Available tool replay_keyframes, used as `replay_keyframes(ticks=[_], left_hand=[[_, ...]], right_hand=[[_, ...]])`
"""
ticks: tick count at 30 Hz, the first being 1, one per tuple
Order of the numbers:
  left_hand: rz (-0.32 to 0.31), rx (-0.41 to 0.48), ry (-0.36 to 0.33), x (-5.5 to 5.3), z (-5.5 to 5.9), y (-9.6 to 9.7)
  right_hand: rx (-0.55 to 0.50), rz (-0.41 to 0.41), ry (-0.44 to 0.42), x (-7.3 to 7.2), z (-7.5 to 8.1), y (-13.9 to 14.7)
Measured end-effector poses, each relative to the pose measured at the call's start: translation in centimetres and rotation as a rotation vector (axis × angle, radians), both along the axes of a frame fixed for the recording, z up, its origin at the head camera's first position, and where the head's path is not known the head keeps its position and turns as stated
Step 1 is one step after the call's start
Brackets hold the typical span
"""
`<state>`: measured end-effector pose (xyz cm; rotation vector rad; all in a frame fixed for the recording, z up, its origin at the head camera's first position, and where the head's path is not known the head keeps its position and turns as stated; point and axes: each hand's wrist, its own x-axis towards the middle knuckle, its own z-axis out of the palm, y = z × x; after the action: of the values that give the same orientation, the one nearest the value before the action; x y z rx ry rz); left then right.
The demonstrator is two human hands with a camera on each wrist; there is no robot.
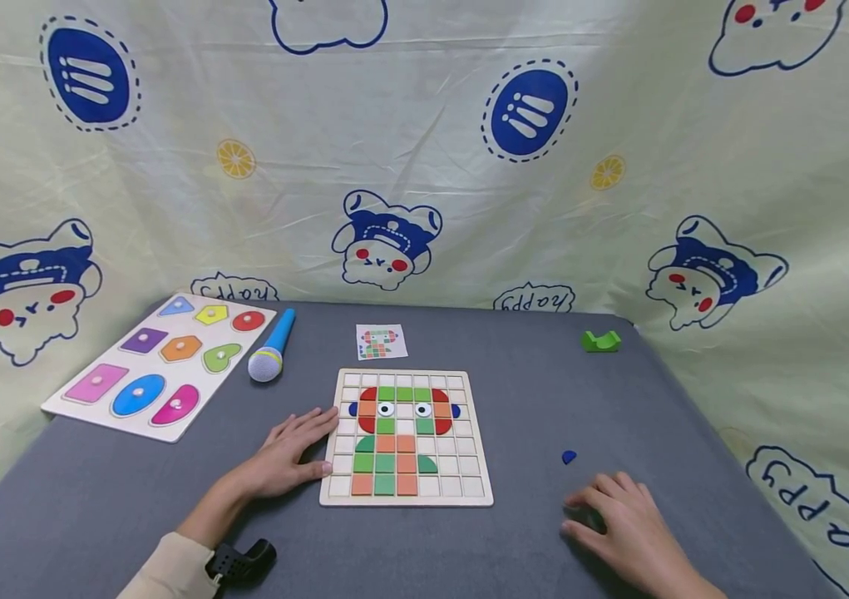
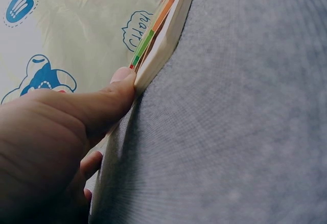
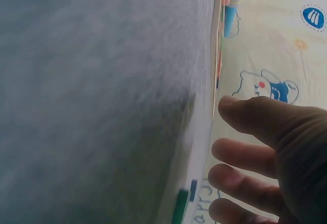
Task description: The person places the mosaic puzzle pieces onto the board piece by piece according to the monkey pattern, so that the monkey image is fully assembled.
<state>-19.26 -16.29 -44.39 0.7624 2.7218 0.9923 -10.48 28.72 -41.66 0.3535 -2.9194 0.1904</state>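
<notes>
A white grid board (image 1: 454, 474) lies on the grey table, with red, orange, green and blue pieces forming a figure with two eye pieces. My left hand (image 1: 285, 456) rests at its left edge; the thumb and fingertips touch the rim, and the left wrist view shows the thumb (image 2: 120, 89) against the board's side. Over the table at the right, my right hand (image 1: 622, 524) has its fingers apart. Just by its thumb and fingers lies a dark green piece (image 3: 180, 206), partly covered in the head view. A small blue piece (image 1: 569, 457) lies slightly farther off.
At the left is a white shape puzzle board (image 1: 125, 343) with knobbed pieces, beside a blue toy microphone (image 1: 274, 345). A small picture card (image 1: 382, 342) lies behind the grid board. A green notched block (image 1: 600, 341) stands at the back right. Printed cloth (image 1: 454, 208) hangs behind.
</notes>
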Motion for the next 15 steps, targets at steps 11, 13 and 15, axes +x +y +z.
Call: replay_keyframes(ticks=[11,13,15], left_hand=[[0.012,-0.005,-0.013,0.0,0.0,0.1],[0.007,-0.002,-0.007,0.0,0.0,0.0],[0.003,0.002,-0.002,0.0,0.0,0.0]], right_hand=[[0.042,-0.111,-0.142,1.0,0.3,2.0],[0.057,-0.127,-0.163,1.1,0.2,2.2],[0.070,-0.144,-0.190,1.1,0.2,2.5]])
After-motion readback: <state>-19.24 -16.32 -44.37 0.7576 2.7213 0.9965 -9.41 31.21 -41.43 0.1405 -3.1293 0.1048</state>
